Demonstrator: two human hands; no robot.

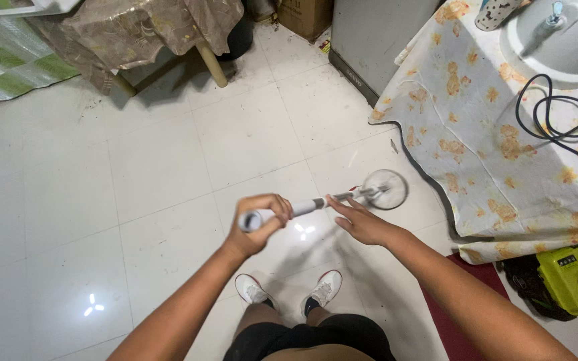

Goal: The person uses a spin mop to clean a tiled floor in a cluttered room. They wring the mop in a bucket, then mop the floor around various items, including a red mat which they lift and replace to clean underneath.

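Two hands are working on one long-handled tool (316,204), a pale pole ending in a round disc head (384,189) that is hovering or resting just above the white tiled floor (168,154); which of the two cannot be told. The left hand (261,220) is clenching around the grey grip at the near end of the pole. The right hand (359,220) is lying open, fingers (336,202) stretched and touching the shaft further along without wrapping it. The head is sitting just beside the hanging edge of the flowered cloth (476,134) that is covering the table on the right.

Because only one hand is truly gripping, the pole could be twisting or dipping if the open hand slips off the smooth shaft. The disc, being so near the cloth's hem, could be catching the fabric and tugging it, and a black cable (550,120) is lying coiled on that cloth. The person's white shoes (287,289) are standing near enough below the handle for a dropped pole to strike them.
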